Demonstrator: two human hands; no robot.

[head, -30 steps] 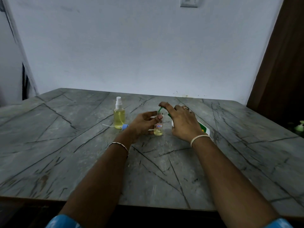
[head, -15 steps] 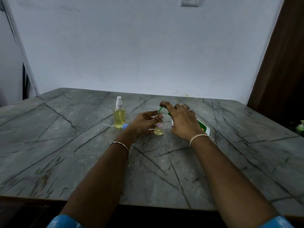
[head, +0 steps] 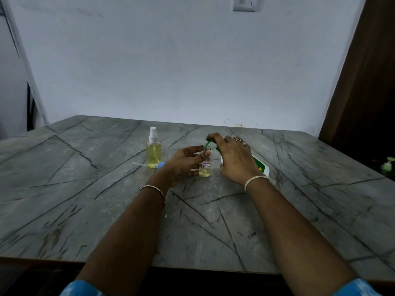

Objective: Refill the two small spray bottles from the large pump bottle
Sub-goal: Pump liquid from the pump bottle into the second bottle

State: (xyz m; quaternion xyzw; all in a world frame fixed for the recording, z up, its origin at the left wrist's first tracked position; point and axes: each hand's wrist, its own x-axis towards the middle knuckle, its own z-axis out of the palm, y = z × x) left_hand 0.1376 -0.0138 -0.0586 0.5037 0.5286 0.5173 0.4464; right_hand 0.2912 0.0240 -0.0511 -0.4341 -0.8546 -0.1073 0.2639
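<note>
Between the grips, little is changing from before: the left grip (head: 183, 163) is still pinching the small clear bottle (head: 205, 170) upright on the veined stone counter (head: 85, 189), and the right grip (head: 235, 161) is clasping the white-and-green pump bottle (head: 259, 166), its curved green spout (head: 208, 143) arching over the small bottle's mouth.

Grey veined stone table (head: 85, 210) against pale wall (head: 171, 60), dim light.

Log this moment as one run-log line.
step: refilling uncapped small bottle | left hand: holds it | right hand: finger on pump bottle head | capped spray bottle: stands left, untouched
</note>
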